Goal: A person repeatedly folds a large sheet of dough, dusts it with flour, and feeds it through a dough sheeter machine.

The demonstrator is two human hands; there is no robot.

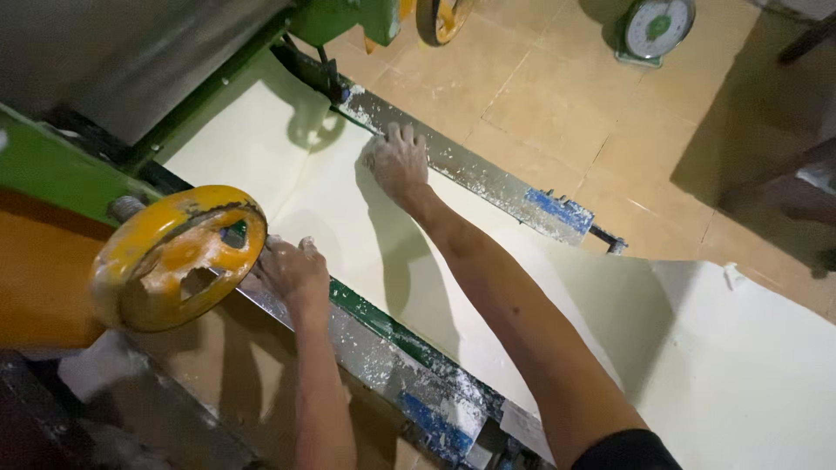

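Observation:
A wide pale dough sheet (366, 218) lies on the bed of a green rolling machine (52, 165) and runs out toward the lower right. My right hand (396, 161) presses flat on the sheet's far edge, beside the flour-dusted metal side rail (488, 178). My left hand (292, 270) rests on the sheet's near edge, against the near rail (392, 357), just right of a yellow handwheel (178, 257). Both hands are floury, and neither holds anything.
A second yellow handwheel (442, 17) sits at the top of the machine. A green dial scale (655, 28) stands on the tan tiled floor (557, 96). Dark furniture legs (784, 174) are at the right. The sheet's free end (740, 365) spreads at lower right.

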